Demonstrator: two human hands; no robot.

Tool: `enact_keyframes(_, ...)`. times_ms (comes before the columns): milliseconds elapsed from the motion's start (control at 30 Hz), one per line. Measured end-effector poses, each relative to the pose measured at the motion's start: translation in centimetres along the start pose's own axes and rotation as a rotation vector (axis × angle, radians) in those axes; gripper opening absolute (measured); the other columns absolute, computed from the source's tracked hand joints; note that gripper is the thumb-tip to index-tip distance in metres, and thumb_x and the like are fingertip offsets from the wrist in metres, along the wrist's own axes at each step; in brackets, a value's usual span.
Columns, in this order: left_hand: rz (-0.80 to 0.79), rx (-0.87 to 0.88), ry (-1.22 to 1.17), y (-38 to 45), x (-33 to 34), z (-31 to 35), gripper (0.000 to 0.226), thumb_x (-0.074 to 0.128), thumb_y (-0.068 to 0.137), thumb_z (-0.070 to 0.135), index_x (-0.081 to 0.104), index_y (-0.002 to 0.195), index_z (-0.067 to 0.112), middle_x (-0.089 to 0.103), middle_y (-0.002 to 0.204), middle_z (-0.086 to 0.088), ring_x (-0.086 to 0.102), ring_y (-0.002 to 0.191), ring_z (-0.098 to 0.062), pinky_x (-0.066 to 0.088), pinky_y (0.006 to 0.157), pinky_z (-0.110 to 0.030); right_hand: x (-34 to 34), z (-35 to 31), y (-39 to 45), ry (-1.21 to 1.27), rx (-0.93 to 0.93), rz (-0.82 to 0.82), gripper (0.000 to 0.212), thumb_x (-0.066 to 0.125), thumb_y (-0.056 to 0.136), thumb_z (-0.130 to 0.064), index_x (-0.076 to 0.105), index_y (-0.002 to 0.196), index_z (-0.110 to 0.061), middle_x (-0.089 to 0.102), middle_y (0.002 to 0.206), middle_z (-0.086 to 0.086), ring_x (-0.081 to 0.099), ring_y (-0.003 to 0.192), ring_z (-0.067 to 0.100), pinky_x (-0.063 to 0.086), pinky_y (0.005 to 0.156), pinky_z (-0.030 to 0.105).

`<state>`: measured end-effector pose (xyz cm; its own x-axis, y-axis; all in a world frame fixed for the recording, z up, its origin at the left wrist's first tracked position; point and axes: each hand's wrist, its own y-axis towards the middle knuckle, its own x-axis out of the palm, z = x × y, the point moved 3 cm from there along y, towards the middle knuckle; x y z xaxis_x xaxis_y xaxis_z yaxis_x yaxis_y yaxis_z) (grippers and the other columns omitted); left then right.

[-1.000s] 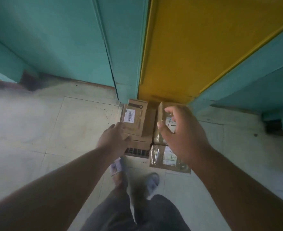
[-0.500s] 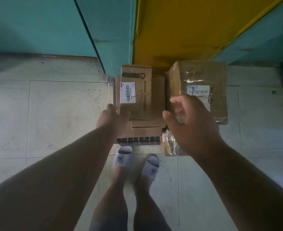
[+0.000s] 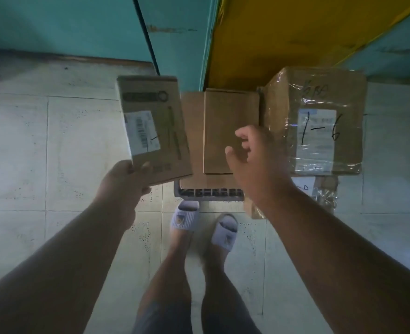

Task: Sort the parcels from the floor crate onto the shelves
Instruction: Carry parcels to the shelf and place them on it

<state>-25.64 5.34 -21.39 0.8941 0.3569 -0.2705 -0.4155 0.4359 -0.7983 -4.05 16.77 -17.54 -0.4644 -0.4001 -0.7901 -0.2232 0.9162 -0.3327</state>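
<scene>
Cardboard parcel point(image 3: 319, 121) marked "1-6", barcoded parcel point(image 3: 153, 131) held

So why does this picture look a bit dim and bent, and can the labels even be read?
Head view: the light is dim and bluish, brightest on the floor tiles; the wide lens bows the tile lines. The flat box gripped by the left hand is motion-smeared, its barcode label unreadable. Plastic wrap on the large parcel glints, yet "1-6" reads. The right hand is soft-edged.

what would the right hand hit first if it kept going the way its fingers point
Probably the plain brown parcel in the crate: the right hand points up-left over it, though how far above is unclear.
</scene>
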Motion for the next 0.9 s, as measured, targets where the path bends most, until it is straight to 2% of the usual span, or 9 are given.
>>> enact_keyframes(67,-0.003,-0.038,-0.039,-1.1,-0.7,-1.6,0.010,0.054,0.098,0.018,0.060,0.095,0.026,0.067,0.108,-0.004,0.061,0.108,-0.030,0.053,0.096,-0.051,3.1,-0.1,0.3,-0.156,-0.012,-0.111,0.055,0.065,0.090,-0.041,0.047,0.137,-0.017,0.052,0.136,0.008,0.053,0.119,0.025,0.051,0.094,0.042)
enact_keyframes(133,0.013,-0.067,-0.037,-1.5,-0.6,-3.0,0.009,0.054,0.091,0.016,0.059,0.092,0.024,0.066,0.105,-0.008,0.061,0.104,-0.032,0.054,0.094,-0.054,6.0,-0.1,0.5,-0.372,-0.016,-0.239,0.077,0.061,0.089,-0.053,0.029,0.150,-0.017,0.030,0.156,0.015,0.031,0.141,0.034,0.035,0.111,0.046)
enact_keyframes(200,0.003,-0.089,-0.007,-1.4,-0.3,-4.1,0.020,0.050,0.079,0.016,0.061,0.095,0.020,0.066,0.105,-0.016,0.061,0.099,-0.034,0.057,0.088,-0.052,8.0,0.3,0.8,-0.532,0.018,-0.297,0.098,0.061,0.085,-0.064,0.010,0.156,-0.019,0.005,0.164,0.019,0.010,0.150,0.038,0.021,0.117,0.049)
enact_keyframes(300,0.013,-0.095,-0.005,-0.7,0.2,-5.6,0.022,0.050,0.078,0.009,0.064,0.094,0.018,0.068,0.101,-0.016,0.062,0.091,-0.032,0.058,0.080,-0.053,9.8,1.2,1.3,-0.609,0.062,-0.259,0.113,0.069,0.076,-0.067,0.002,0.155,-0.020,-0.004,0.162,0.025,0.009,0.148,0.044,0.026,0.115,0.052)
enact_keyframes(500,0.073,-0.113,-0.013,0.1,0.1,-7.3,0.024,0.046,0.087,0.002,0.060,0.099,0.017,0.068,0.096,-0.012,0.061,0.083,-0.028,0.053,0.063,-0.037,10.9,1.1,1.7,-0.694,0.022,-0.196,0.099,0.065,0.084,-0.054,0.004,0.151,-0.016,0.014,0.155,0.030,0.024,0.139,0.049,0.038,0.107,0.054)
enact_keyframes(567,0.090,-0.117,-0.003,0.0,-0.3,-7.7,0.023,0.046,0.089,0.004,0.058,0.105,0.016,0.067,0.098,-0.010,0.062,0.086,-0.029,0.057,0.069,-0.040,10.9,0.9,1.4,-0.688,-0.025,-0.197,0.092,0.064,0.086,-0.046,0.005,0.151,-0.019,0.019,0.150,0.030,0.029,0.135,0.050,0.042,0.102,0.053)
enact_keyframes(633,0.091,-0.117,0.007,-0.4,-0.6,-7.7,0.024,0.046,0.089,0.006,0.058,0.104,0.020,0.067,0.099,-0.006,0.062,0.092,-0.029,0.060,0.081,-0.047,11.1,1.2,1.2,-0.698,-0.049,-0.231,0.094,0.063,0.088,-0.048,-0.001,0.153,-0.028,0.009,0.154,0.031,0.023,0.139,0.050,0.039,0.105,0.053)
enact_keyframes(767,0.084,-0.096,0.022,-0.6,-0.6,-7.8,0.025,0.045,0.091,0.002,0.054,0.091,0.026,0.064,0.098,-0.004,0.060,0.093,-0.028,0.058,0.076,-0.042,11.0,2.1,2.0,-0.805,-0.056,-0.234,0.107,0.059,0.084,-0.065,-0.022,0.150,-0.040,-0.011,0.157,0.034,0.004,0.145,0.054,0.026,0.113,0.058)
enact_keyframes(900,0.068,-0.089,0.024,-0.1,-0.2,-8.4,0.020,0.047,0.092,0.004,0.055,0.097,0.022,0.064,0.097,-0.003,0.061,0.089,-0.025,0.058,0.074,-0.041,11.2,1.9,2.7,-0.865,-0.099,-0.270,0.088,0.054,0.090,-0.060,-0.006,0.152,-0.043,-0.009,0.157,0.034,0.008,0.140,0.060,0.031,0.110,0.060)
